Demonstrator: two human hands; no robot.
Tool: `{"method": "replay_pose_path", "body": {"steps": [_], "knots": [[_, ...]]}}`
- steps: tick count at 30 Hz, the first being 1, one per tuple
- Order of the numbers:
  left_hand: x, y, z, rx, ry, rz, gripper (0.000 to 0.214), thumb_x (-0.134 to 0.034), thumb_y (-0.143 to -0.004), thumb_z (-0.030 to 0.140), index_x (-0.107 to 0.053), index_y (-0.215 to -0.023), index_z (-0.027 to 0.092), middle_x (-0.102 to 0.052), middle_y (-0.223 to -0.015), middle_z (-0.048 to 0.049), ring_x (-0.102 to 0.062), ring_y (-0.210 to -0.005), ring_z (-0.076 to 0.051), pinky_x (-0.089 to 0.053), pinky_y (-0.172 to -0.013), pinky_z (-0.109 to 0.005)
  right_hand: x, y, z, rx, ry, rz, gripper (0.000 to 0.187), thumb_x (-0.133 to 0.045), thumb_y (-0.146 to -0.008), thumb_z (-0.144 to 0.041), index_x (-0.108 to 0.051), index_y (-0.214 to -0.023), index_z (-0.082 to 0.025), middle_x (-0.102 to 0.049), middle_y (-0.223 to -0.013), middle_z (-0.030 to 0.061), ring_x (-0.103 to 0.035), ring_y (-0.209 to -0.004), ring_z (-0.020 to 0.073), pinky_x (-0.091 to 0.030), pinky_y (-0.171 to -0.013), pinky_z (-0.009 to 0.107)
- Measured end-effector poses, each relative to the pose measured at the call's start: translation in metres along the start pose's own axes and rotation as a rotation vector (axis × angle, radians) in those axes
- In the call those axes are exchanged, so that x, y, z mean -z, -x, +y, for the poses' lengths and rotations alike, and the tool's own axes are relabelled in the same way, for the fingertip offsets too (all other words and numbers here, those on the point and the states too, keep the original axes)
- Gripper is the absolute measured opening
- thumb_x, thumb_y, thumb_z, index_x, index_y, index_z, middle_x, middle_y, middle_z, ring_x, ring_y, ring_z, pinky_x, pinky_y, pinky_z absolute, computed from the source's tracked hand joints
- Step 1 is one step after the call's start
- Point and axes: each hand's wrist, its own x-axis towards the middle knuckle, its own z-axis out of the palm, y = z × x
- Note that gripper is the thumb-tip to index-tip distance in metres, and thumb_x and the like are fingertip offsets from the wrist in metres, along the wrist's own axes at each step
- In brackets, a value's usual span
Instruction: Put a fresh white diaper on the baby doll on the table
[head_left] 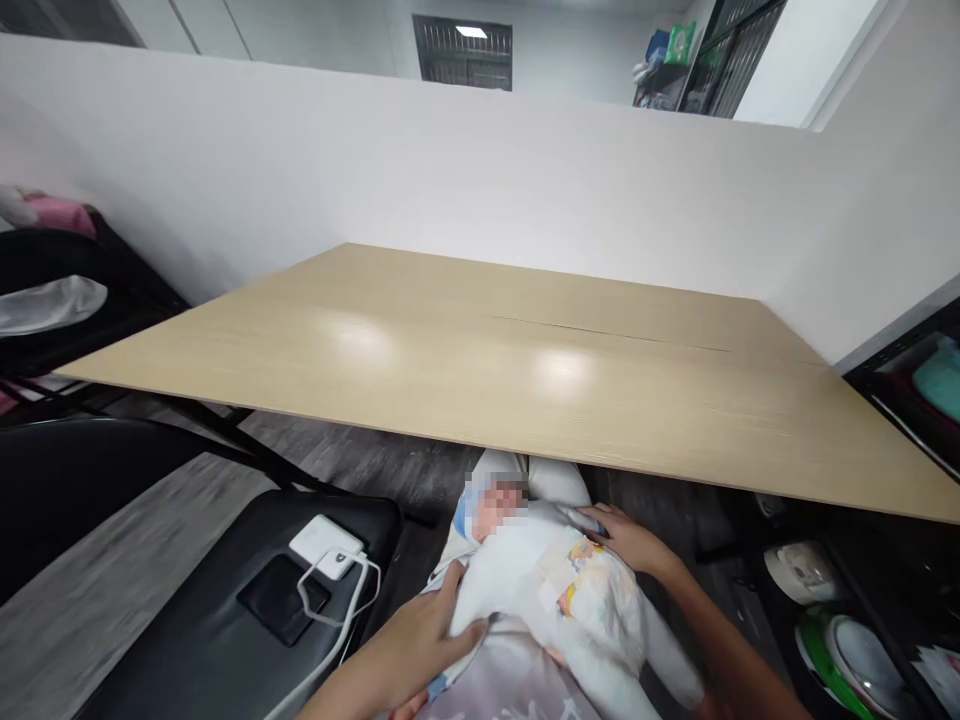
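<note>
A small figure in white clothes (506, 570) lies across my lap, its head pointing away from me. It wears a white diaper (607, 600) with a coloured print. Its face is blurred, so I cannot tell whether it is a doll or a person. With thumb and fingers spread around its left side in view, my left hand (431, 630) holds it. On the opposite side, my right hand (626, 535) grips its upper body, fingers curled over the white cloth. Beyond the head, my knees go under the table edge.
A wide wooden table (450, 370) stands ahead against a white wall (487, 170). At left, a black chair seat (202, 590) carries a white power bank (326, 545) with a cable and a dark phone (283, 598). A dark shelf at right holds a green-rimmed container (832, 650).
</note>
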Motion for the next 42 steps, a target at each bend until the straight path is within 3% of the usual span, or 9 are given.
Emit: {"method": "replay_pose_path", "body": {"steps": [7, 11, 14, 21, 26, 31, 34, 38, 42], "knots": [[0.021, -0.012, 0.049, -0.220, -0.333, 0.355, 0.056, -0.063, -0.099, 0.063, -0.065, -0.131, 0.016, -0.069, -0.132, -0.0215, -0.062, -0.127, -0.043, -0.050, -0.107, -0.058, 0.018, 0.030, -0.031, -0.067, -0.088, -0.162, 0.048, -0.054, -0.105, -0.060, -0.082, -0.105, -0.021, -0.081, -0.101, 0.0070, -0.073, -0.093, 0.0264, -0.052, -0.082, 0.035], [0.024, -0.061, 0.092, -0.670, 0.002, 0.119, 0.045, -0.058, -0.106, 0.057, -0.062, -0.138, 0.025, -0.069, -0.133, -0.0115, -0.064, -0.124, -0.029, -0.050, -0.108, -0.043, 0.012, 0.035, -0.037, -0.060, -0.050, -0.077, 0.047, -0.052, -0.106, -0.055, -0.081, -0.094, -0.020, -0.080, -0.089, 0.0049, -0.070, -0.084, 0.0237, -0.046, -0.076, 0.032], [0.013, -0.093, 0.102, -0.812, 0.098, -0.001, 0.037, -0.059, -0.106, 0.055, -0.069, -0.125, 0.024, -0.072, -0.123, -0.0099, -0.064, -0.117, -0.027, -0.048, -0.106, -0.040, 0.003, 0.033, -0.020, -0.084, -0.074, 0.003, 0.050, -0.049, -0.106, -0.054, -0.077, -0.083, -0.018, -0.076, -0.081, 0.0044, -0.067, -0.079, 0.0227, -0.044, -0.071, 0.031], [-0.002, -0.091, 0.085, -0.780, 0.212, 0.039, 0.030, -0.062, -0.105, 0.050, -0.070, -0.114, 0.022, -0.072, -0.116, -0.0088, -0.062, -0.114, -0.024, -0.045, -0.109, -0.039, -0.002, 0.020, 0.020, -0.174, -0.107, 0.139, 0.055, -0.050, -0.100, -0.067, -0.076, -0.094, -0.018, -0.079, -0.088, 0.0100, -0.074, -0.085, 0.0281, -0.057, -0.083, 0.041], [-0.007, -0.090, 0.083, -0.723, 0.237, 0.083, 0.029, -0.055, -0.110, 0.046, -0.070, -0.112, 0.021, -0.072, -0.112, -0.0084, -0.061, -0.112, -0.024, -0.046, -0.105, -0.038, 0.003, 0.014, -0.029, 0.050, -0.190, 0.008, 0.043, -0.056, -0.105, -0.047, -0.072, -0.136, -0.021, -0.074, -0.134, 0.0136, -0.069, -0.125, 0.0282, -0.052, -0.112, 0.044], [-0.007, -0.088, 0.084, -0.709, 0.276, 0.120, 0.033, -0.055, -0.109, 0.049, -0.072, -0.115, 0.020, -0.071, -0.115, -0.0110, -0.061, -0.114, -0.025, -0.048, -0.104, -0.039, 0.005, 0.014, -0.071, 0.149, -0.187, -0.082, 0.027, -0.057, -0.101, -0.027, -0.077, -0.119, -0.024, -0.073, -0.122, 0.0089, -0.068, -0.116, 0.0250, -0.053, -0.105, 0.038], [0.010, -0.076, 0.077, -0.786, 0.294, -0.025, 0.033, -0.059, -0.106, 0.050, -0.074, -0.110, 0.021, -0.076, -0.108, -0.0102, -0.064, -0.107, -0.024, -0.051, -0.101, -0.038, 0.014, 0.026, -0.077, 0.124, -0.110, -0.047, 0.024, -0.059, -0.104, -0.037, -0.076, -0.100, -0.021, -0.072, -0.100, 0.0058, -0.066, -0.097, 0.0233, -0.052, -0.089, 0.035], [0.039, -0.064, 0.069, -0.809, 0.339, -0.351, 0.037, -0.075, -0.094, 0.054, -0.076, -0.112, 0.021, -0.079, -0.095, -0.0076, -0.068, -0.089, -0.021, -0.056, -0.087, -0.034, 0.039, 0.059, -0.071, -0.005, -0.108, -0.201, 0.046, -0.055, -0.107, -0.055, -0.073, -0.083, -0.019, -0.066, -0.079, 0.0007, -0.058, -0.074, 0.0175, -0.042, -0.069, 0.029], [0.035, -0.091, 0.096, -0.790, 0.333, -0.617, 0.043, -0.069, -0.096, 0.063, -0.076, -0.110, 0.023, -0.071, -0.077, -0.0013, -0.061, -0.065, -0.015, -0.052, -0.066, -0.029, 0.055, 0.095, -0.053, -0.220, -0.234, -0.398, 0.060, -0.051, -0.105, -0.067, -0.073, -0.078, -0.018, -0.066, -0.067, 0.0013, -0.062, -0.064, 0.0183, -0.042, -0.062, 0.029]]}}
